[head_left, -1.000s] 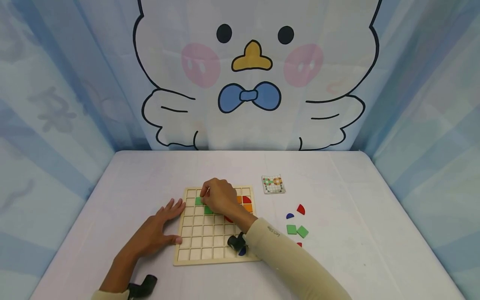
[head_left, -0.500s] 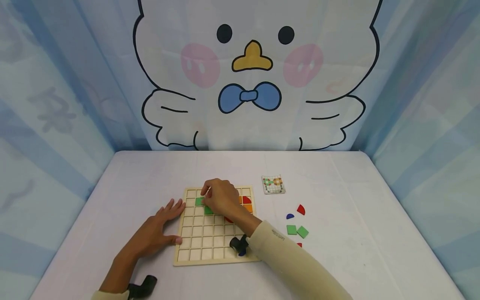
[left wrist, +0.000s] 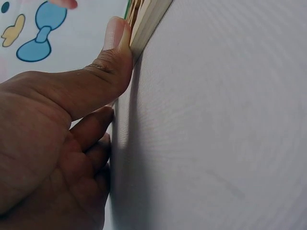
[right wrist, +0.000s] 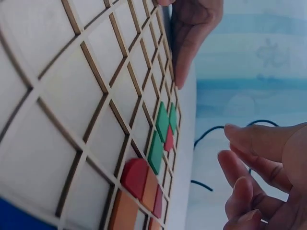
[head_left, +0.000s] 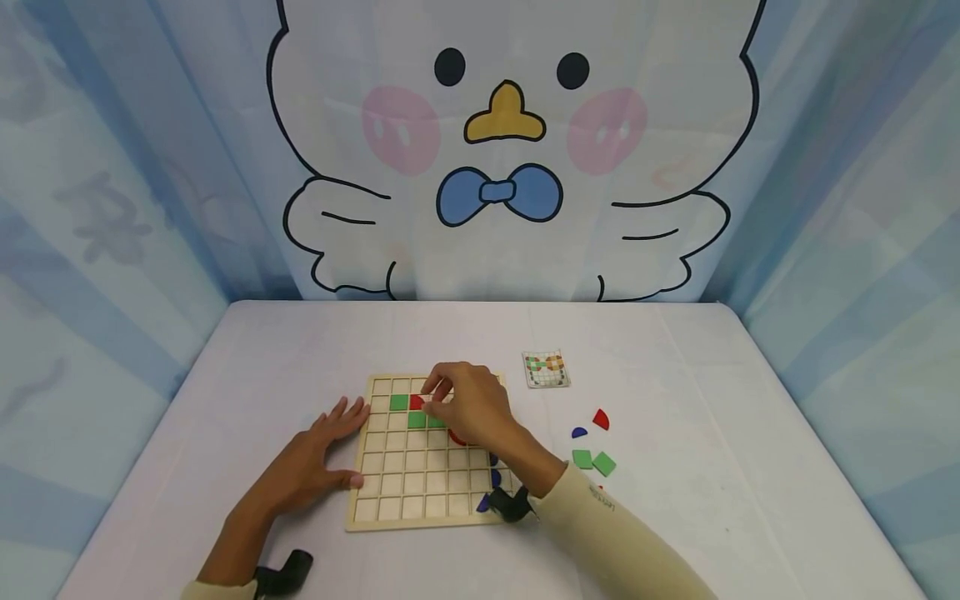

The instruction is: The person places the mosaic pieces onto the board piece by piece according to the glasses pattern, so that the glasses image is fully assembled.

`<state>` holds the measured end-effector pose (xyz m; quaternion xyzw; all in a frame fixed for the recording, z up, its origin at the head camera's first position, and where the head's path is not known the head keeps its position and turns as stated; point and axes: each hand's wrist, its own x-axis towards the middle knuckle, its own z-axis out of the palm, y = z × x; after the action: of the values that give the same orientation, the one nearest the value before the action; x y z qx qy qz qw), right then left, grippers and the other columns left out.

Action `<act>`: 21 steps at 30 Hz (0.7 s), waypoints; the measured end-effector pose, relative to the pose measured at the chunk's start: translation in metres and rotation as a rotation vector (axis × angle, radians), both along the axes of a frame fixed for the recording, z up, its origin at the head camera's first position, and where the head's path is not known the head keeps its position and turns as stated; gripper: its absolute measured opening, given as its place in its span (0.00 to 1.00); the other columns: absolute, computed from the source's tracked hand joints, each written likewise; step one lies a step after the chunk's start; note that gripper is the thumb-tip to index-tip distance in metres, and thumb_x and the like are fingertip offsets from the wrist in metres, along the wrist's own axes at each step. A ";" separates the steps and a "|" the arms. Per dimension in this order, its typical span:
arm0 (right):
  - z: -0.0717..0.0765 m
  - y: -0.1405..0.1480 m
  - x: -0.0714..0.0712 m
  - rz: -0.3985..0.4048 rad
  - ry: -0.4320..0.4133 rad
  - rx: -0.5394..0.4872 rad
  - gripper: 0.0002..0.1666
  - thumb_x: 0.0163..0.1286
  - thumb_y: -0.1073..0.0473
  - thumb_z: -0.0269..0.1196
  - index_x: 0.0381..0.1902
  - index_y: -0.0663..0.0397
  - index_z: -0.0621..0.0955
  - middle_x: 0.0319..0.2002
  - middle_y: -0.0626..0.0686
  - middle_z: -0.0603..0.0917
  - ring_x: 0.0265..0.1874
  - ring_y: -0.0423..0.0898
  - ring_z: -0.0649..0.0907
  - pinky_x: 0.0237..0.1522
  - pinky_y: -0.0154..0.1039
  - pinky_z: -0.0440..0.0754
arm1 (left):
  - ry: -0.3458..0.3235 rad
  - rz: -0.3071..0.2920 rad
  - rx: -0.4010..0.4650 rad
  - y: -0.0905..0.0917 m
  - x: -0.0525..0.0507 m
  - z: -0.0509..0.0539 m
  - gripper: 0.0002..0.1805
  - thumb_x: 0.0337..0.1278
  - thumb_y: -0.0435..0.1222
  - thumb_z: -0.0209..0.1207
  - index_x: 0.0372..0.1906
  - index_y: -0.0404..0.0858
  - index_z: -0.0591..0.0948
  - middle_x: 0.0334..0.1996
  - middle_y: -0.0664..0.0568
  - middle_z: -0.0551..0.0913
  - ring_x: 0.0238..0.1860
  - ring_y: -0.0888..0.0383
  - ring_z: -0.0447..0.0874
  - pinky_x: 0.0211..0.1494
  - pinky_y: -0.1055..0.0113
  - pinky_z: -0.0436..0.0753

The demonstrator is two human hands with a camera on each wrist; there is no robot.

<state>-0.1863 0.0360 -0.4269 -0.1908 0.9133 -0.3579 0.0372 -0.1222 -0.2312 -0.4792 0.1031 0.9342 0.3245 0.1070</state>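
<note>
A wooden grid board [head_left: 412,462] lies on the white table. My left hand [head_left: 311,462], fingers spread, touches its left edge; the left wrist view shows the thumb [left wrist: 112,43] against the rim. Over the upper part of the board hovers my right hand [head_left: 476,408], loosely bent, with nothing visible between its fingers in the right wrist view [right wrist: 268,177]. A red piece [head_left: 416,402] sits in a cell beside a green square [head_left: 399,402], above another green square [head_left: 417,420]. Red [right wrist: 135,176] and orange [right wrist: 123,211] pieces stand in other cells. Blue pieces [head_left: 496,477] line the right side.
A small pattern card [head_left: 547,368] lies behind and right of the board. Loose pieces are scattered to the right: a red one [head_left: 602,419], a blue one [head_left: 580,432], two green squares [head_left: 582,459] and a partly hidden red bit. A patterned curtain [head_left: 495,250] hangs behind.
My right hand has drawn back to the right, and the red piece between the green squares has come into view. More blue pieces show near that wrist. The left hand has stayed in place.
</note>
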 end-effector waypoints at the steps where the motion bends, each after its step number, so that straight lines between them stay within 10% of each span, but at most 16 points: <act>1: 0.002 0.003 0.002 -0.007 -0.007 -0.002 0.07 0.66 0.58 0.76 0.41 0.44 0.89 0.32 0.43 0.88 0.32 0.41 0.82 0.26 0.36 0.78 | 0.002 0.000 -0.001 0.000 0.000 0.000 0.61 0.44 0.53 0.80 0.84 0.45 0.62 0.86 0.46 0.56 0.87 0.36 0.45 0.84 0.28 0.49; 21: 0.008 0.076 0.016 -0.213 -0.036 0.045 0.10 0.65 0.56 0.78 0.43 0.43 0.90 0.30 0.41 0.85 0.25 0.45 0.76 0.22 0.35 0.71 | 0.005 0.010 -0.016 0.000 0.000 -0.001 0.61 0.44 0.55 0.79 0.84 0.46 0.62 0.86 0.47 0.56 0.87 0.35 0.45 0.83 0.26 0.50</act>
<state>-0.1700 0.1120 -0.4191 -0.0850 0.9354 -0.3428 0.0195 -0.1221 -0.2311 -0.4801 0.0984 0.9374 0.3175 0.1040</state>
